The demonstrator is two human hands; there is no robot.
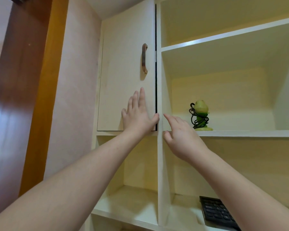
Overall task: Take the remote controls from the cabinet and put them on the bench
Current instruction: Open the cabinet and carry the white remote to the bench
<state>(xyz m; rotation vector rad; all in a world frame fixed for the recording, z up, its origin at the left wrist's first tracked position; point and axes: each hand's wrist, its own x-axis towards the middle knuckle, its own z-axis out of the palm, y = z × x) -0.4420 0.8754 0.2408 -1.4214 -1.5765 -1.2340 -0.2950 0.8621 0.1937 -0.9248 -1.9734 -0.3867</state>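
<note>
- Our left hand [137,114] lay flat and empty on the cabinet door [123,80], just below its handle [144,58].
- Our right hand [180,135], loosely spread and empty, hovered right of that door.

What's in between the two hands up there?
In the head view, the cabinet's white upright divider stands between the left hand on the door and the right hand.

a single head-worn view looks forward and upward, close to the cream wooden cabinet [127,67]; both bare forearms reach up from the lower edge, open shelves spreading to the right.
</note>
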